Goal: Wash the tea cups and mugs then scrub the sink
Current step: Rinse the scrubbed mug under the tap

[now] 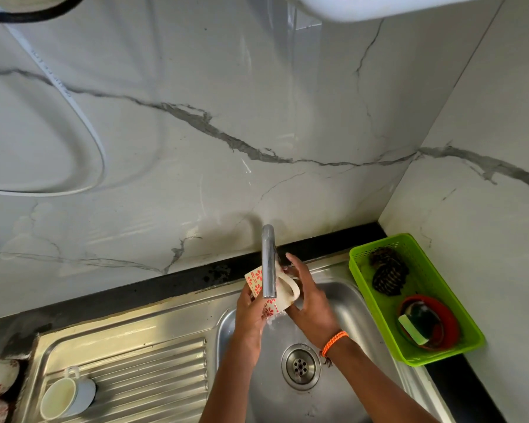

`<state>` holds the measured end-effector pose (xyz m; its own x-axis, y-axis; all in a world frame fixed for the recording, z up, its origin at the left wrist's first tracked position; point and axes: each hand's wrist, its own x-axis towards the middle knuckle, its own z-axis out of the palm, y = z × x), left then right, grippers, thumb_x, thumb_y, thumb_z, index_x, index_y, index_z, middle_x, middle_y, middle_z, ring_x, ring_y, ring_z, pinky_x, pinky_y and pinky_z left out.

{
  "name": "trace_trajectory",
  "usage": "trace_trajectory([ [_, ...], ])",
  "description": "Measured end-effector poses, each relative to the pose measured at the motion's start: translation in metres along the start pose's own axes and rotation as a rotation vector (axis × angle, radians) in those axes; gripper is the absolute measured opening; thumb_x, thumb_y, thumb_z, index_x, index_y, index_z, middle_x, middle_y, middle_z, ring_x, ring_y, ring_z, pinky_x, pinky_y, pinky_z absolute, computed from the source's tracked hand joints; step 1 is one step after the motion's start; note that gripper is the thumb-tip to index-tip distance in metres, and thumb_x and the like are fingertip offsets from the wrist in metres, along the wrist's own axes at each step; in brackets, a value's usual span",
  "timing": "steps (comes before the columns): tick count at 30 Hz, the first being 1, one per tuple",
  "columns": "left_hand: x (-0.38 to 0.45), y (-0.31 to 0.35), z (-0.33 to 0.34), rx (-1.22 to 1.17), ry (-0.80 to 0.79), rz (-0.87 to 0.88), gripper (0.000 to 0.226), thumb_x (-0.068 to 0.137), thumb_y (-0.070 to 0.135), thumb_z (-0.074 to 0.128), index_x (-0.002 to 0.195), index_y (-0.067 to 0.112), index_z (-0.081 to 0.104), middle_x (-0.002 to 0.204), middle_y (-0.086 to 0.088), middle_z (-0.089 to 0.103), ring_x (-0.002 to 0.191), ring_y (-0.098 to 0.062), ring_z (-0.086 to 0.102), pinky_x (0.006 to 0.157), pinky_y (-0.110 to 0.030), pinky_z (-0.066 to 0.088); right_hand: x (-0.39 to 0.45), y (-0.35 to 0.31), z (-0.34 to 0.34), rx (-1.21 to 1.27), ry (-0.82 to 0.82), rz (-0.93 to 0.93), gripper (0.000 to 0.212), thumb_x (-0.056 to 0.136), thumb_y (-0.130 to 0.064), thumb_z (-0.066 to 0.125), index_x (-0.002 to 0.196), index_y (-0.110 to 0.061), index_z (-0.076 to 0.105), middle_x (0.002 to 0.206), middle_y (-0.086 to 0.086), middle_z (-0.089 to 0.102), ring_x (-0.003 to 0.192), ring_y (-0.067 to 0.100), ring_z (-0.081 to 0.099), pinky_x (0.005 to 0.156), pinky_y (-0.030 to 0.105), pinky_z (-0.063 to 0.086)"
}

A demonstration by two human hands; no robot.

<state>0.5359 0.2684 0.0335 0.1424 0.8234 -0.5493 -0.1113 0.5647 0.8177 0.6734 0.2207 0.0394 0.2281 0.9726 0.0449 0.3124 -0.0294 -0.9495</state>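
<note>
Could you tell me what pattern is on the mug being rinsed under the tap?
Red-orange flower prints on a cream mug, seen from the head view.

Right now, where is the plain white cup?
In the head view the plain white cup lies on its side at the lower left, on the ribbed draining board, left of the sink basin where both hands work.
</note>
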Motion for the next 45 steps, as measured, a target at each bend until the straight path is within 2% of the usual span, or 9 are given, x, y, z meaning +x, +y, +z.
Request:
trace_trajectory([
  [5,-0.015,-0.005,0.007,-0.274,-0.044,-0.111,0.067,0.082,0.038,0.076,0.143,0.019,0.057,0.132,-0.021,0.070,0.118,-0.038,0.070,0.087,-0.053,0.063,-0.003,0.008,0.004,0.031,0.119,0.165,0.067,0.090,0.010,0.065,0.128,-0.044,0.067,0.121,-0.024,0.072,0.115,-0.003,0.067,0.097,0.035,0.061],
  [8,-0.025,-0.008,0.011,-0.359,-0.091,-0.165,0.060,0.105,0.058,0.055,0.146,0.015,0.056,0.132,-0.018,0.072,0.119,-0.033,0.072,0.083,-0.045,0.064,-0.003,0.005,0.003,-0.002,0.091,0.190,0.063,0.099,0.004,0.059,0.128,-0.051,0.063,0.122,-0.024,0.070,0.113,-0.013,0.064,0.099,0.017,0.054],
  [16,-0.031,-0.003,0.027,-0.574,-0.103,-0.283,0.048,0.108,0.053,0.047,0.120,0.011,0.069,0.099,-0.014,0.075,0.083,-0.025,0.075,0.065,-0.036,0.063,0.014,-0.005,0.008,-0.035,-0.011,0.232,0.055,0.101,0.005,0.047,0.118,-0.042,0.068,0.115,-0.022,0.069,0.109,-0.019,0.059,0.096,0.005,0.046],
  [22,-0.026,-0.009,0.018,-0.616,-0.119,-0.281,0.050,0.110,0.048,0.046,0.136,0.009,0.063,0.113,-0.019,0.075,0.097,-0.029,0.076,0.075,-0.040,0.066,0.017,-0.003,0.012,-0.199,-0.109,0.224,0.057,0.097,0.011,0.046,0.137,-0.025,0.064,0.128,-0.006,0.068,0.117,0.001,0.057,0.091,-0.007,0.034],
  [30,-0.028,-0.009,0.012,-0.553,-0.101,-0.240,0.043,0.110,0.042,0.051,0.129,0.006,0.067,0.097,-0.018,0.074,0.082,-0.026,0.074,0.070,-0.037,0.064,0.020,-0.011,0.025,-0.296,0.016,0.276,0.048,0.092,0.006,0.058,0.128,-0.026,0.064,0.116,0.005,0.073,0.108,0.024,0.070,0.087,0.029,0.061],
  [32,-0.029,-0.010,0.013,-0.497,-0.091,-0.231,0.039,0.107,0.038,0.056,0.126,0.006,0.067,0.095,-0.017,0.075,0.084,-0.026,0.074,0.076,-0.038,0.064,0.022,-0.014,0.022,-0.337,0.039,0.286,0.053,0.087,0.009,0.055,0.127,-0.023,0.064,0.116,0.007,0.073,0.110,0.027,0.069,0.092,0.036,0.060],
  [36,-0.023,-0.017,0.013,-0.423,-0.055,-0.251,0.059,0.087,0.030,0.076,0.137,0.003,0.059,0.125,-0.024,0.073,0.123,-0.041,0.067,0.116,-0.057,0.047,0.023,-0.021,0.011,-0.472,0.046,0.292,0.052,0.089,0.006,0.055,0.132,-0.022,0.064,0.129,0.006,0.070,0.123,0.027,0.063,0.100,0.038,0.053],
  [41,-0.021,-0.022,0.020,-0.446,-0.074,-0.245,0.062,0.091,0.031,0.074,0.145,0.007,0.054,0.136,-0.026,0.068,0.123,-0.042,0.069,0.119,-0.057,0.044,0.019,-0.013,-0.003,-0.471,0.094,0.218,0.049,0.092,-0.003,0.054,0.134,-0.024,0.065,0.129,0.003,0.071,0.121,0.026,0.065,0.097,0.038,0.055],
  [45,-0.017,-0.018,0.024,-0.597,-0.096,-0.213,0.092,0.069,0.030,0.098,0.145,0.003,0.054,0.144,-0.023,0.064,0.137,-0.040,0.059,0.117,-0.052,0.047,0.019,-0.002,-0.012,-0.259,0.128,0.120,0.053,0.093,0.001,0.054,0.140,-0.021,0.065,0.138,-0.002,0.069,0.129,0.012,0.062,0.112,0.028,0.048],
])
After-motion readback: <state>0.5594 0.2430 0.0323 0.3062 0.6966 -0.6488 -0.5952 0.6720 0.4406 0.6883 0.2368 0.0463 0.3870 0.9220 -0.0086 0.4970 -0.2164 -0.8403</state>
